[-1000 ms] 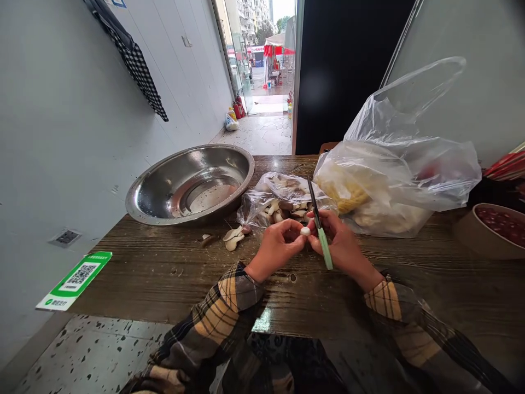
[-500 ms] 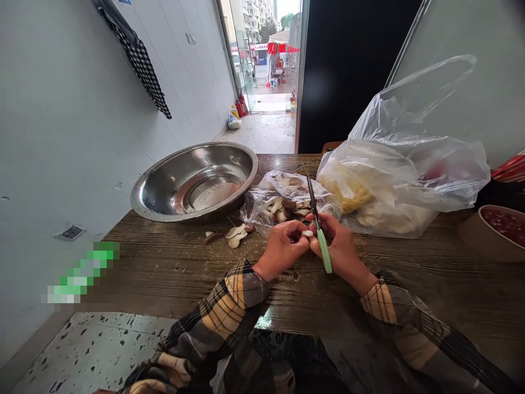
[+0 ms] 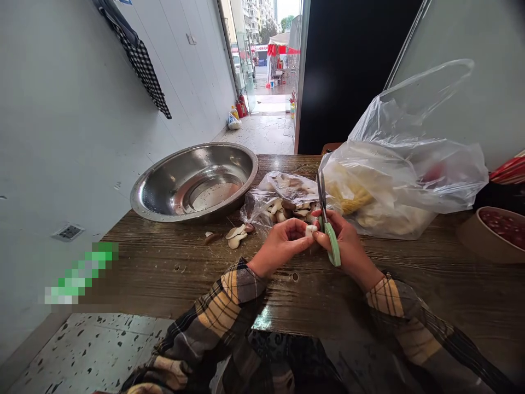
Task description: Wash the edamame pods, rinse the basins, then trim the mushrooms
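Between the fingertips of my left hand is a small white piece of mushroom. My right hand is closed around green-handled scissors, whose blades point away from me and stand slightly apart. Its thumb is close to the mushroom piece; whether it touches cannot be made out. Just beyond my hands lies a clear plastic bag of mushrooms. A few cut mushroom pieces rest on the wooden table to the left of my left hand.
A wide steel basin stands at the back left of the table. Large plastic bags with yellowish contents sit at the right, and a tub of dark red food is at the far right edge.
My hands have drawn slightly apart, and the right has turned with the scissors a little to the right. The scissor blades now show apart. More of the white mushroom piece is visible.
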